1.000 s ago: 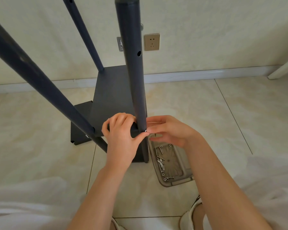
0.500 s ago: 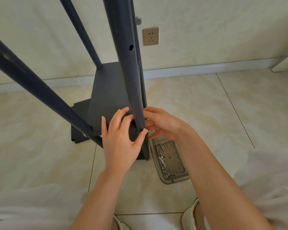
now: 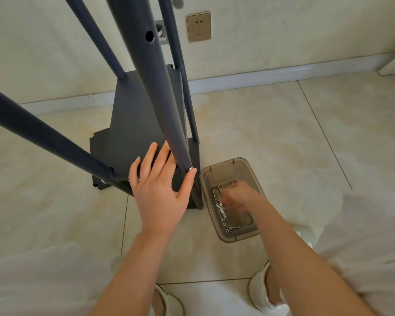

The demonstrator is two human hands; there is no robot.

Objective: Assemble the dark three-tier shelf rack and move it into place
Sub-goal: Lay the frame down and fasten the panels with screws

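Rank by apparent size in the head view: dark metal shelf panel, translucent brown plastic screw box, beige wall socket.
1. dark metal shelf panel
2. translucent brown plastic screw box
3. beige wall socket, farther off, so true size unsure

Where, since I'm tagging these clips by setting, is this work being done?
Most likely an indoor room, perhaps in a home, close to a wall: glossy pale floor tiles underfoot, a white skirting board along the wall's foot, and a wall socket above it.
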